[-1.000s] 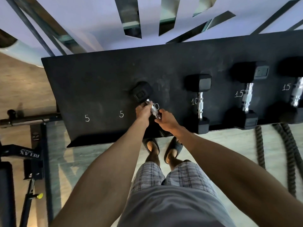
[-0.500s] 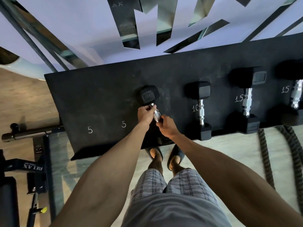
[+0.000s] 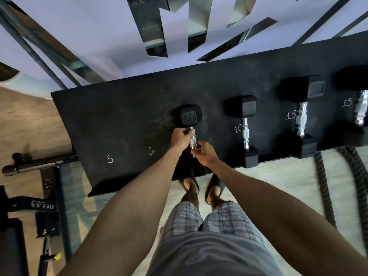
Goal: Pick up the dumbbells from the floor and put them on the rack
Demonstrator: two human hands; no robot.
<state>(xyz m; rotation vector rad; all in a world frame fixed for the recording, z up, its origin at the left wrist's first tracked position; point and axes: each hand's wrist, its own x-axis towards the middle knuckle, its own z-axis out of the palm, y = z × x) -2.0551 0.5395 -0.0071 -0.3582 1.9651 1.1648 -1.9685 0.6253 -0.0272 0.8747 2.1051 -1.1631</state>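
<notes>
Black rack (image 3: 119,120) bears four dumbbells (image 3: 244,128); left hand (image 3: 181,137) and right hand (image 3: 206,154), each grip holding the leftmost dumbbell (image 3: 191,116).

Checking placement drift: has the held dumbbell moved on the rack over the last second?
Yes. The held dumbbell has shifted right on the rack, away from the nearer chalk 5 and toward the racked 10 dumbbell.

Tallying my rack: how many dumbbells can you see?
4 dumbbells. One gripped by left hand and right hand at the rack; one by the chalked 10; one by a chalked 15; one at the right edge, partly cut off. More may be out of frame.
</notes>
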